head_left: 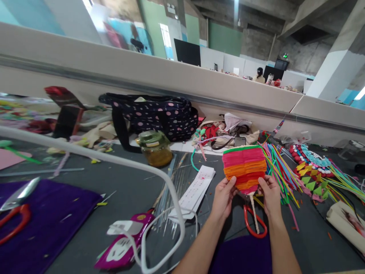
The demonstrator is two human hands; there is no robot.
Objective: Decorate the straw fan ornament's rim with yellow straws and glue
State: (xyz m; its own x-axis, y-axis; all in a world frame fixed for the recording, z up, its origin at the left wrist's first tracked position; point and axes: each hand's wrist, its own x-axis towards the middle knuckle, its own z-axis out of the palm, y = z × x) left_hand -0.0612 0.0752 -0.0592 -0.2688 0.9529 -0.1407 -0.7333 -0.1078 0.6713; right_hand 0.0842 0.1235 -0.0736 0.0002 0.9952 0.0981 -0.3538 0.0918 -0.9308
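Both my hands hold up a striped woven piece made of pink, orange and red bands with a green top edge. My left hand grips its lower left corner and my right hand grips its lower right side. A white cord hangs down from the bottom of the piece between my hands. Red-handled scissors lie on the dark table right below it. A pile of coloured sticks lies just to the right of the piece.
A white paper strip lies left of my hands, with a glass jar and a dotted dark bag behind it. Purple cloth covers the near left. A white cable arcs across the foreground. Craft pieces sit at right.
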